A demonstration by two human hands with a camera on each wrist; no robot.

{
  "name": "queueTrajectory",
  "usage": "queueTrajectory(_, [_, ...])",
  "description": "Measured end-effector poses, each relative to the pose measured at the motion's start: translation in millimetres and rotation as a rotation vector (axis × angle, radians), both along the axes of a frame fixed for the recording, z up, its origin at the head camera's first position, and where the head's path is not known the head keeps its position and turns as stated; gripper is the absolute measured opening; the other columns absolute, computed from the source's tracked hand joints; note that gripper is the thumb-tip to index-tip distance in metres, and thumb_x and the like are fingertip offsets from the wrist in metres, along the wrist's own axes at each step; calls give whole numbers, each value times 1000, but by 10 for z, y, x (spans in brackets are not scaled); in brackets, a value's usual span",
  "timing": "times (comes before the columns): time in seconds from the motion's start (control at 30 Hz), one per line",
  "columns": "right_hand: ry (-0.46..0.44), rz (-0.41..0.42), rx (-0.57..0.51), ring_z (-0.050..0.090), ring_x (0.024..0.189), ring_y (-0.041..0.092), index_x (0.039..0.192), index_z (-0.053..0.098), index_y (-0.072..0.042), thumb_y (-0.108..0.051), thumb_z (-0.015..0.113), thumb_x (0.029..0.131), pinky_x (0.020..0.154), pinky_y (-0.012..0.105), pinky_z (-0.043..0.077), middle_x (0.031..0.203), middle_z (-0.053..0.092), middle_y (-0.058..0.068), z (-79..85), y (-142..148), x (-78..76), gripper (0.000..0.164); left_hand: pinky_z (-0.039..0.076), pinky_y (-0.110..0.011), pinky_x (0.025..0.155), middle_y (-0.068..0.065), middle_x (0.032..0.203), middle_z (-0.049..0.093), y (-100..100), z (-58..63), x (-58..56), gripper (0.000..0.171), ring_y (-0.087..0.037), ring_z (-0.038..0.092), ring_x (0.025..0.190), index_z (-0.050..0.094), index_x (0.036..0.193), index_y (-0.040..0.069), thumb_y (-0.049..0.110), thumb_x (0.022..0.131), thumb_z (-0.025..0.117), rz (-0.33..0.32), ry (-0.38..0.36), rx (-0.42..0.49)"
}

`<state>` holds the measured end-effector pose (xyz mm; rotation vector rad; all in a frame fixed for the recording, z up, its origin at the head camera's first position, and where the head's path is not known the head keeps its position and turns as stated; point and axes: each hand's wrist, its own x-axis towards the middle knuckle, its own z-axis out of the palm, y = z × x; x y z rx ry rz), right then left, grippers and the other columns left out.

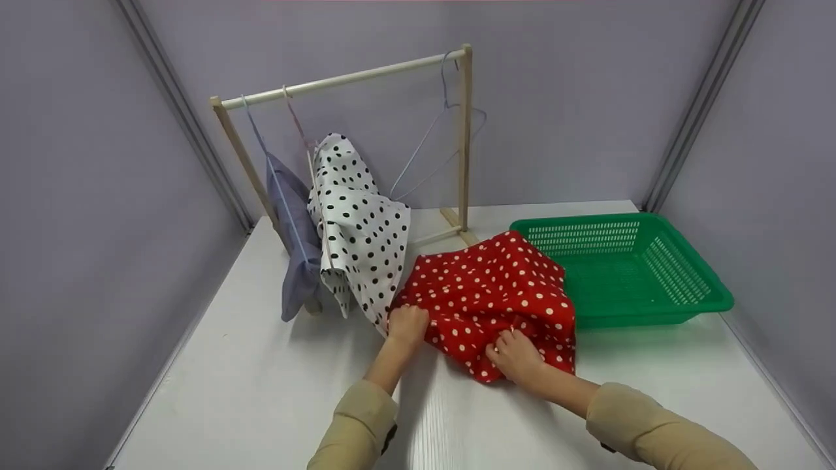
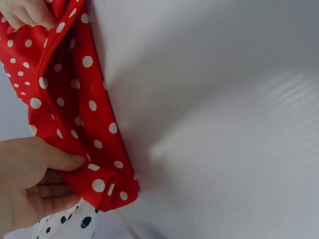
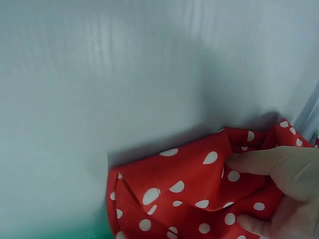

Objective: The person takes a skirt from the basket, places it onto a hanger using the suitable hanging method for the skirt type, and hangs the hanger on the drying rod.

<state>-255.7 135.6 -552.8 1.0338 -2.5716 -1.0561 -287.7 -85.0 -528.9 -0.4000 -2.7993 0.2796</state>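
Note:
A red cloth with white dots lies rumpled over the white table, its right side against a green basket. At its left end my left hand grips the edge; in the left wrist view the thumb of that left hand lies on top with the fingers beneath. My right hand pinches a fold nearer the front right. The right wrist view shows this right hand with thumb and a finger on the red fabric; its other fingers are hidden.
A wooden rack stands behind. From its rail hang a grey-purple cloth, a white cloth with black dots close to my left hand, and a bare hanger at the right. The green basket sits at the back right.

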Motion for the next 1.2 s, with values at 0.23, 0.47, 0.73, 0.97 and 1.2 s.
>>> queueTrajectory(0.23, [75,7,12,50,90,21,118,57,-24,-30,60,89,81,36,39,102,62,2,-36,111,-79,30,49,-35,52,-3,65,64,24,-31,63,9,-19,62,58,68,68,11,11,76,64,-10,-46,-12])
queueTrajectory(0.47, [90,-33,19,47,93,22,125,52,-25,-30,64,86,83,36,39,107,59,3,-65,193,-167,41,50,-32,51,-4,67,65,63,-39,127,10,-18,62,61,69,71,11,11,79,64,-23,-125,-19])
queueTrajectory(0.73, [139,-14,82,45,99,23,130,47,-25,-32,68,83,86,36,38,111,57,3,-96,257,-215,52,49,-31,50,-2,66,64,112,-120,172,11,-17,60,58,69,73,11,11,81,63,-25,-192,-65])
queueTrajectory(0.97, [210,-26,115,43,102,23,133,44,-23,-35,66,84,86,36,35,110,54,4,-128,319,-258,55,49,-30,51,-3,63,61,138,-150,203,10,-17,59,56,69,73,10,10,81,65,-70,-212,-90])
queueTrajectory(1.2, [209,-126,83,45,98,25,134,43,-19,-31,65,84,81,37,38,102,55,8,-104,452,-291,55,50,-31,53,-2,66,63,187,-147,222,9,-17,59,59,69,73,10,9,81,65,-127,-234,-63])
